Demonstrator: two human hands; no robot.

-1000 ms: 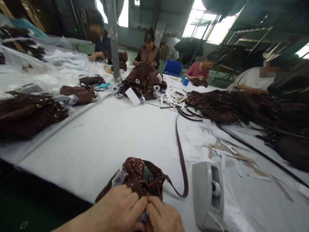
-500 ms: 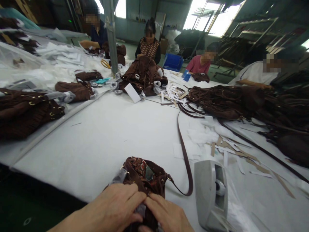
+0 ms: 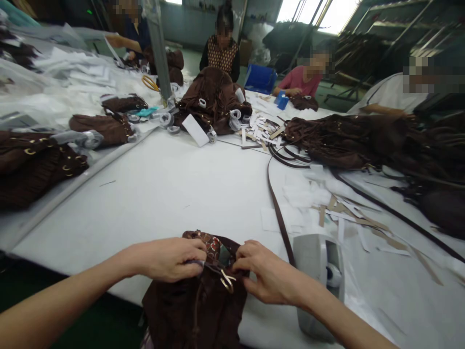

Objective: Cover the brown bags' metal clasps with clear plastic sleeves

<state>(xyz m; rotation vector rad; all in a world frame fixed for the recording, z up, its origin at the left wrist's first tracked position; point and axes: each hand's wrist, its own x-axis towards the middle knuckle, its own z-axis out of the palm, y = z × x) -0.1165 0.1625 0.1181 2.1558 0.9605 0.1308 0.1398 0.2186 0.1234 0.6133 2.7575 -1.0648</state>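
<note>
A dark brown bag [image 3: 196, 310] hangs over the near table edge, its top opening showing a patterned lining [image 3: 212, 245]. My left hand [image 3: 178, 259] grips the left side of the bag's rim, fingers closed on the brown material. On the right side of the opening, my right hand [image 3: 259, 269] pinches the rim with bent fingers. Between the hands, a gold-coloured metal clasp [image 3: 227, 280] lies on the bag's front. A long brown strap [image 3: 278, 208] runs over the table to the right of the bag.
A grey tape dispenser [image 3: 314, 281] stands right of my right hand. Brown bags [image 3: 214, 102] are piled at the back, left and right. Paper strips [image 3: 348, 213] lie on the white table [image 3: 163, 189]. Several people sit across it, one in a pink top [image 3: 307, 82].
My hands have moved apart to opposite sides of the opening. More of the bag's front and its gold clasp now show. The whole view has shifted slightly.
</note>
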